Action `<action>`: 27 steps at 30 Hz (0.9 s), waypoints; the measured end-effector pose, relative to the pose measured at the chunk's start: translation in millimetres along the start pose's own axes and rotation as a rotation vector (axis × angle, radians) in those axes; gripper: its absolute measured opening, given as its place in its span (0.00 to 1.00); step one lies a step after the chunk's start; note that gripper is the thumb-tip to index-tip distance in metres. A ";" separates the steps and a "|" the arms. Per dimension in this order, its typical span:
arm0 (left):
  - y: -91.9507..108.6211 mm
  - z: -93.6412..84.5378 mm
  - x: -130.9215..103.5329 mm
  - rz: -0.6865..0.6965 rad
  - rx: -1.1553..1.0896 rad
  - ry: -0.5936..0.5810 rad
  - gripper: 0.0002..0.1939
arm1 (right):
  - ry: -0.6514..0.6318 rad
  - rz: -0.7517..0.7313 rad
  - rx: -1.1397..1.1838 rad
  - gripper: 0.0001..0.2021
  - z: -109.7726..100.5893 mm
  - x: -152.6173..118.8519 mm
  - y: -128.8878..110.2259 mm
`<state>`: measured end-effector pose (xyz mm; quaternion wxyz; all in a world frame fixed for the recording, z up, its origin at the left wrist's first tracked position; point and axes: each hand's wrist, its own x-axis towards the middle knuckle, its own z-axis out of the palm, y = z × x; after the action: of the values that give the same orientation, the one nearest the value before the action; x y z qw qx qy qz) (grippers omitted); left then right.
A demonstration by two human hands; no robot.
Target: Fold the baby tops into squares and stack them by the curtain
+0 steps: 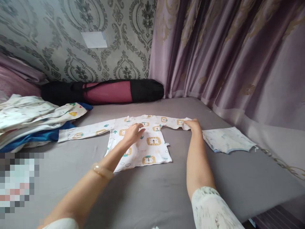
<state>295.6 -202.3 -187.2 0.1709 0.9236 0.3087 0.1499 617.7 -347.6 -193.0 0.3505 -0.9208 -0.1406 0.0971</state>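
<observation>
A small white long-sleeved shirt (137, 151) printed with lion faces and green leaves lies spread flat, both sleeves stretched out sideways. Over its upper middle is my left hand (134, 132), fingers apart and curved; whether they touch the cloth I cannot tell. A pale bangle (102, 171) circles that wrist. My right hand (192, 123) is at the cuff of the right-hand sleeve (175, 122), fingers closed on its end. Just right of that hand a pair of pale shorts (228, 139) with blue edging lies flat.
A grey sheet (147, 197) covers the bed. Rumpled clothes (30, 117) are heaped at the left. Along the patterned wall lies a long black and dark red bag (107, 91). Purple curtains (214, 47) hang at the right, and the bed's edge is at lower right.
</observation>
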 end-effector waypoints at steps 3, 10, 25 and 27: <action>8.5 16.5 36.4 0.083 -0.137 -0.041 0.15 | -0.039 0.046 0.200 0.09 -4.5 -3.0 -7.5; 32.1 43.4 82.7 0.112 -0.157 -0.032 0.16 | -0.162 0.080 0.953 0.08 -28.8 -9.6 -23.8; 35.8 61.4 85.7 0.134 0.037 -0.184 0.30 | -0.125 -0.060 1.418 0.08 2.4 6.7 -51.4; 37.8 58.2 86.6 0.138 0.058 -0.210 0.33 | -0.148 -0.077 1.469 0.08 7.2 4.3 -58.1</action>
<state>403.7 -189.9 -209.2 0.1645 0.9579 0.2289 0.0549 608.7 -300.3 -159.5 0.8694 -0.4344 -0.0947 0.2156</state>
